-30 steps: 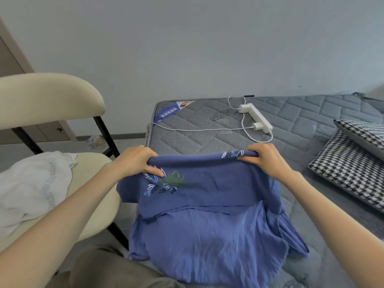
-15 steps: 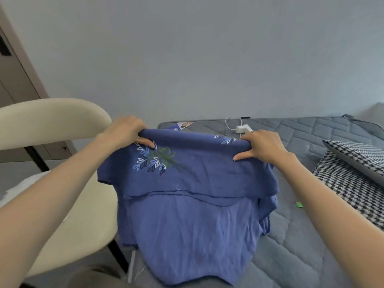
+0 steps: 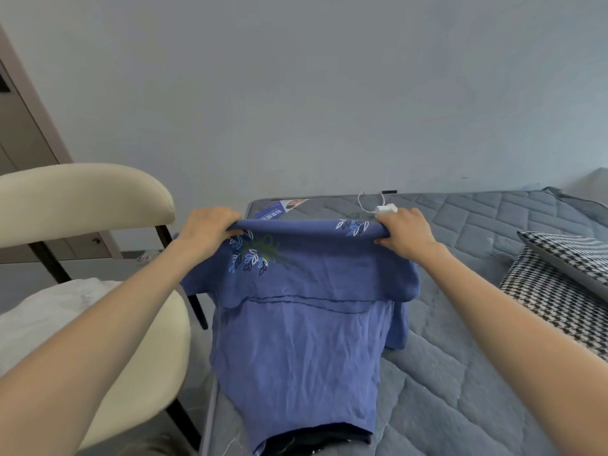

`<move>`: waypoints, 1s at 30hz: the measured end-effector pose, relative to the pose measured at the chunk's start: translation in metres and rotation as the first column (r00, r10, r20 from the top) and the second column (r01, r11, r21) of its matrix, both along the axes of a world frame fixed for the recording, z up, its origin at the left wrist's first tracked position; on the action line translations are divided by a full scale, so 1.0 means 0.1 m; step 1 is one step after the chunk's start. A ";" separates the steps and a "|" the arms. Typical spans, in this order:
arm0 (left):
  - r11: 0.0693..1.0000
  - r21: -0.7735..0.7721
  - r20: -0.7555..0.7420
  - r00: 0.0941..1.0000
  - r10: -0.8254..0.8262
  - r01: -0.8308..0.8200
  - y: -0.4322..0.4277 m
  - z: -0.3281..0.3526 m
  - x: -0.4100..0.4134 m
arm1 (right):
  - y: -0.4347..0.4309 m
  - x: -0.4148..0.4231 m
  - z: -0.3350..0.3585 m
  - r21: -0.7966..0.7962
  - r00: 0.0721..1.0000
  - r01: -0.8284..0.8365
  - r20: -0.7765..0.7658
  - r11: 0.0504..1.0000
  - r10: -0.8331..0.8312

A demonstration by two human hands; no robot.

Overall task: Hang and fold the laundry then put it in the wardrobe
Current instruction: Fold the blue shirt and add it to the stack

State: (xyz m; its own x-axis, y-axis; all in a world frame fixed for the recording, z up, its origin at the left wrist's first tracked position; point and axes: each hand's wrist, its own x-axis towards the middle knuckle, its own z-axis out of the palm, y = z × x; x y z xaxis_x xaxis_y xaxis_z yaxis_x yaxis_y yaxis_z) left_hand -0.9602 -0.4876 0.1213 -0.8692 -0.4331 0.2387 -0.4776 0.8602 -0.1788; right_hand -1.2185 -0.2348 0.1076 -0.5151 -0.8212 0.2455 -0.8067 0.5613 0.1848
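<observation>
Left hand: our left hand (image 3: 207,225) clamps the left end of the top fold of a blue leaf-printed cotton shirt (image 3: 296,340).
Right hand: our right hand (image 3: 406,233) pinches the fold's right end. The hands are well apart, with the cloth stretched between them.
Shirt: we hold it up at frame centre, in front of the grey quilted mattress (image 3: 460,357).
Hard to see: a dark item (image 3: 316,439) below the hem, which we cannot identify. A white plug block (image 3: 386,209) is partly hidden behind the right hand. A white cloth (image 3: 49,317) is cut off at the left edge.
Counts: one shirt, one cream padded chair (image 3: 82,195), two houndstooth cushions (image 3: 552,297), cut off at the right.
</observation>
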 end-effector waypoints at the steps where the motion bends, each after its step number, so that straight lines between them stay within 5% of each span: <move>1: 1.000 0.008 0.005 1.000 0.008 -0.008 -0.02 -0.09 -0.01 | -0.01 0.00 -0.08 -0.002 1.000 0.002 0.017 1.000 -0.001; 15: 0.965 0.061 -0.049 0.967 -0.251 0.254 -0.01 -0.85 0.39 | 0.29 0.20 -0.85 -0.010 0.990 0.051 0.136 0.999 -0.049; 22: 0.949 0.262 -0.009 0.984 -0.181 0.177 0.36 -1.01 0.72 | 0.62 0.52 -1.00 0.202 0.982 0.079 0.150 0.976 -0.111; 30: 0.947 0.276 0.049 0.982 -0.183 0.163 0.66 -1.29 1.10 | 1.05 0.85 -1.31 0.126 0.970 0.027 0.235 0.992 -0.056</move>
